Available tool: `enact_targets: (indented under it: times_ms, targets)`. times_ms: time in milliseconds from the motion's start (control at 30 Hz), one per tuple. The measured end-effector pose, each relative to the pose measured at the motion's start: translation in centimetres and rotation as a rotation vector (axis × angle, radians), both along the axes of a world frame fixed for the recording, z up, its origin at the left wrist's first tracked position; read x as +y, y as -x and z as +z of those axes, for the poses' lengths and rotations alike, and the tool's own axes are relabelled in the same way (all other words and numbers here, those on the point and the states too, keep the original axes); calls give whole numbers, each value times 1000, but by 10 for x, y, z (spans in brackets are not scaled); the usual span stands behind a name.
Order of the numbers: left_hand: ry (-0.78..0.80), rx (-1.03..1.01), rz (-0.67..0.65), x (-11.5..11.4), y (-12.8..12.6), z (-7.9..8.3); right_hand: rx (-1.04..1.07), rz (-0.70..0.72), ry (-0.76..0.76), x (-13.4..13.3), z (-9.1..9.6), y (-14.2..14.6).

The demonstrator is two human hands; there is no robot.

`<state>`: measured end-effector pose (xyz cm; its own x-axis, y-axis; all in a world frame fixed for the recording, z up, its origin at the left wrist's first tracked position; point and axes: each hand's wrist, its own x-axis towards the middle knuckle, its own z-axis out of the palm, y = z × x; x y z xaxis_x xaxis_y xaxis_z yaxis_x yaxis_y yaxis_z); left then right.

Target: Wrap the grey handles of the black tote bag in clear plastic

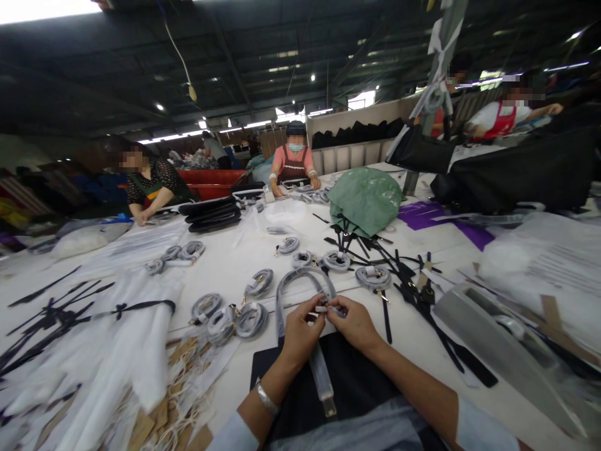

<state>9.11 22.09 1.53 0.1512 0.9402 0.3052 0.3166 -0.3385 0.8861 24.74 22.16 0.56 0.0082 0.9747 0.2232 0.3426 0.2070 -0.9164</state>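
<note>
A black bag [350, 369] lies in front of me, partly under clear plastic at its lower edge. Its looped handle [280, 300] is wrapped in clear film, and a wrapped strap [320, 369] with a metal end runs down the bag's front. My left hand [303, 329] is closed, thumb and finger pinching a small white piece [322, 309] at the right side of the handle. Beside it, fingertips nearly touching, my right hand [354, 321] pinches the wrapped handle. The fingers hide the exact grip. A metal bracelet circles my left wrist.
Several coiled wrapped straps [252, 319] lie beyond the bag. Black straps [413, 291] and a grey tape dispenser [511, 351] are at right, white foam sheets [136, 338] and paper tags [157, 416] at left. A green bundle [365, 199] stands farther back. Co-workers [292, 161] work across the table.
</note>
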Motion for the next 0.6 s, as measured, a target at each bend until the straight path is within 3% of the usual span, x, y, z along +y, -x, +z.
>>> enact_targets:
  times_ms: [233, 433, 600]
  targets:
    - [-187, 119, -23, -8, -1, -4, 48, 8, -3, -4, -3, -1]
    - [77, -86, -107, -3, 2, -11, 273, 95, 172, -4, -7, -3]
    - [95, 11, -127, 3, 10, -9, 277, 155, 175, -1, -7, -4]
